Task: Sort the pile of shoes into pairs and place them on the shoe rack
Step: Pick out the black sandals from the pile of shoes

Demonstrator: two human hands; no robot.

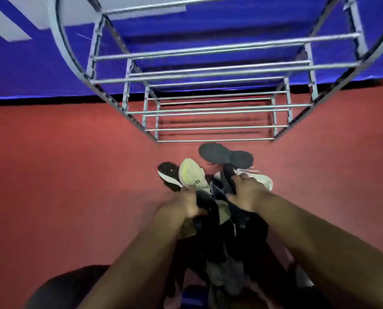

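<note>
A pile of shoes lies on the red floor in front of a metal shoe rack [217,110] whose rails carry no shoes. A dark grey shoe [225,155] lies sole-up at the far side of the pile. To its left are a pale yellow-white shoe [191,173] and a black shoe with a white sole [169,175]. A white shoe [263,178] peeks out at the right. My left hand [182,207] grips a dark shoe [205,202] near the pile's front. My right hand [248,194] is closed on a black shoe [227,178]. More dark shoes lie under my forearms, blurred.
The rack stands against a blue wall [30,68] with a black skirting line. Red floor [63,163] spreads on both sides of the pile. A dark rounded shape [59,288], perhaps my knee, sits at the bottom left.
</note>
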